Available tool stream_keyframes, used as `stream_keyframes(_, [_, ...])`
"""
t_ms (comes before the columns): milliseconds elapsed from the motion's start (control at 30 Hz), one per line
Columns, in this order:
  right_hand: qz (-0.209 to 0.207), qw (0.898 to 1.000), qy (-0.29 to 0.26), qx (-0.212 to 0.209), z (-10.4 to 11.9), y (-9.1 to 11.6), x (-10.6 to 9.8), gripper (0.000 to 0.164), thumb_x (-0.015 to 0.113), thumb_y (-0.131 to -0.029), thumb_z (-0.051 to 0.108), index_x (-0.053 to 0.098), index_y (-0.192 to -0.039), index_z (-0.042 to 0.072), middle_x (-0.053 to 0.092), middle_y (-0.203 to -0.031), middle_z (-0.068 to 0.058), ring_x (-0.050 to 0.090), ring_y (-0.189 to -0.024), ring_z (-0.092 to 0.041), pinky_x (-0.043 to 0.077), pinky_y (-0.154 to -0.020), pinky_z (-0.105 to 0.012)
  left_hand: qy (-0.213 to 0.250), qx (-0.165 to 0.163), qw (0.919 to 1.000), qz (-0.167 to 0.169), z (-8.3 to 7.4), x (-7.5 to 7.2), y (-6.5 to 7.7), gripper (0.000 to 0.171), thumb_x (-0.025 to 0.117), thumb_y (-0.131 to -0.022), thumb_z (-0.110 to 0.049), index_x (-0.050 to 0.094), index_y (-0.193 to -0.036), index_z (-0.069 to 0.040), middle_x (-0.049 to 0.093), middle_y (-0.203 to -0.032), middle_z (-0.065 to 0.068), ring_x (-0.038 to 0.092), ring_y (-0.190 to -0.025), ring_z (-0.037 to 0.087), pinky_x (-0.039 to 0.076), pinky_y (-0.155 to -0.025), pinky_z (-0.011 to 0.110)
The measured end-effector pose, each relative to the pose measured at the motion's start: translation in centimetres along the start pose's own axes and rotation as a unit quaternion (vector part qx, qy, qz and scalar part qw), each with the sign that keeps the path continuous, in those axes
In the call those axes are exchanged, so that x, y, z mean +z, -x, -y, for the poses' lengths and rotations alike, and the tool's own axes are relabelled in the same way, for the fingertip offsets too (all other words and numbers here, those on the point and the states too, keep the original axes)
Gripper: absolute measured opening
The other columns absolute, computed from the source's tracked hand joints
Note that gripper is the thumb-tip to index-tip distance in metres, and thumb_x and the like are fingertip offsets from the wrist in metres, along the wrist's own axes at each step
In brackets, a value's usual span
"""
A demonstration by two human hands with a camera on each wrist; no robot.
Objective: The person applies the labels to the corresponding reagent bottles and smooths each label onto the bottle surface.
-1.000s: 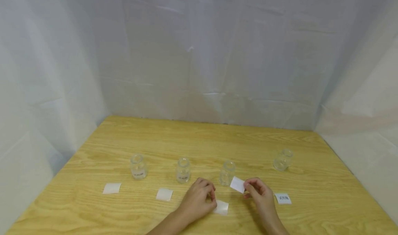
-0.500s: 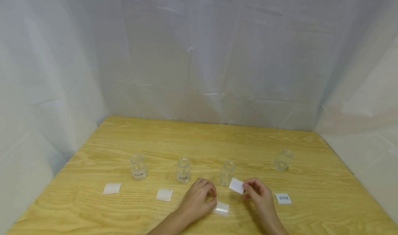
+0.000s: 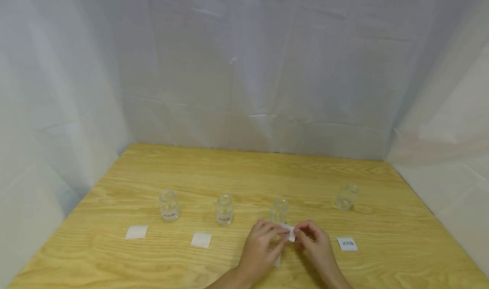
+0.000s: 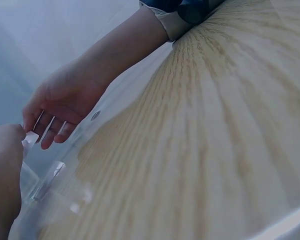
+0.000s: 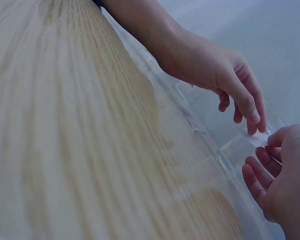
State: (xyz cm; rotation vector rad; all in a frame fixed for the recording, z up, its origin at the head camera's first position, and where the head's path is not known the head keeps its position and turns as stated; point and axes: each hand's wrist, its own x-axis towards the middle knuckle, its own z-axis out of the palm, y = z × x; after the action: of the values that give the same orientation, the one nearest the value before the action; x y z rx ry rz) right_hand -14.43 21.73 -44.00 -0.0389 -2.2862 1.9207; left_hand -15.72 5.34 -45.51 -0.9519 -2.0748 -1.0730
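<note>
the table [image 3: 244, 174] looks like wood, or a board printed to look like it, its streaky grain under a smooth, mostly matt finish. the sheeting [image 3: 244, 68] around it looks like thin plastic, creased, with a soft shine along the folds. the bottles [image 3: 224, 209] are see-through, smooth and glossy; glass or hard plastic, it is hard to say which. the held label [image 3: 292, 235] looks like matt paper, and so does the printed label [image 3: 347, 244]. the loose squares [image 3: 201, 239] look like smooth paper. in the left wrist view, the sleeve [image 4: 171, 25] looks like cloth with a matt surface.
</note>
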Motion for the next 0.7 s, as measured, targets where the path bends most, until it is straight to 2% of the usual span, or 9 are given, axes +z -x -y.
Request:
stream_keyframes(267, [0.054, 0.998, -0.035, 0.016, 0.3, 0.28, 0.17, 0.017, 0.06, -0.088, 0.006, 0.054, -0.098, -0.006, 0.06, -0.083, -0.012, 0.058, -0.068, -0.019, 0.051, -0.06, -0.029, 0.017, -0.013, 0.9998, 0.004, 0.04, 0.17, 0.03, 0.026, 0.075, -0.074, -0.015, 0.068, -0.097, -0.005, 0.065, -0.096, 0.0, 0.051, -0.086, 0.009, 0.047, -0.079, 0.022])
stream_keyframes(433, [0.093, 0.995, -0.042, 0.022, 0.46, 0.4, 0.0, 0.023, 0.062, -0.086, 0.007, 0.05, -0.1, -0.007, 0.06, -0.089, -0.013, 0.058, -0.072, -0.019, 0.051, -0.064, -0.028, 0.029, -0.041, 0.9986, 0.014, -0.05, 0.01, 0.08, 0.028, 0.078, -0.07, -0.016, 0.068, -0.095, -0.006, 0.064, -0.092, -0.002, 0.051, -0.088, 0.01, 0.048, -0.08, 0.025])
stream_keyframes(567, [0.104, 0.993, -0.04, 0.037, 0.58, 0.46, 0.07, 0.025, 0.065, -0.084, 0.008, 0.05, -0.1, -0.005, 0.058, -0.09, -0.012, 0.057, -0.077, -0.018, 0.05, -0.065, -0.028, 0.058, -0.087, 0.994, 0.034, -0.16, -0.1, 0.13, 0.024, 0.076, -0.074, -0.013, 0.068, -0.095, -0.006, 0.062, -0.092, -0.005, 0.05, -0.089, 0.009, 0.048, -0.08, 0.025])
stream_keyframes(633, [0.103, 0.994, -0.034, 0.033, 0.58, 0.44, 0.12, 0.026, 0.066, -0.083, 0.009, 0.051, -0.099, -0.005, 0.057, -0.09, -0.012, 0.056, -0.076, -0.019, 0.05, -0.063, -0.029, 0.086, -0.121, 0.9882, 0.04, -0.22, -0.16, 0.13, 0.019, 0.073, -0.077, -0.011, 0.068, -0.095, -0.007, 0.061, -0.091, -0.006, 0.05, -0.087, 0.009, 0.048, -0.076, 0.023])
stream_keyframes(700, [0.084, 0.996, -0.025, 0.022, 0.55, 0.35, 0.13, 0.023, 0.066, -0.084, 0.01, 0.052, -0.097, -0.004, 0.057, -0.089, -0.011, 0.055, -0.077, -0.019, 0.051, -0.062, -0.029, 0.116, -0.159, 0.9796, 0.041, -0.23, -0.22, 0.06, 0.014, 0.071, -0.08, -0.01, 0.069, -0.094, -0.007, 0.061, -0.09, -0.007, 0.05, -0.083, 0.009, 0.048, -0.071, 0.022])
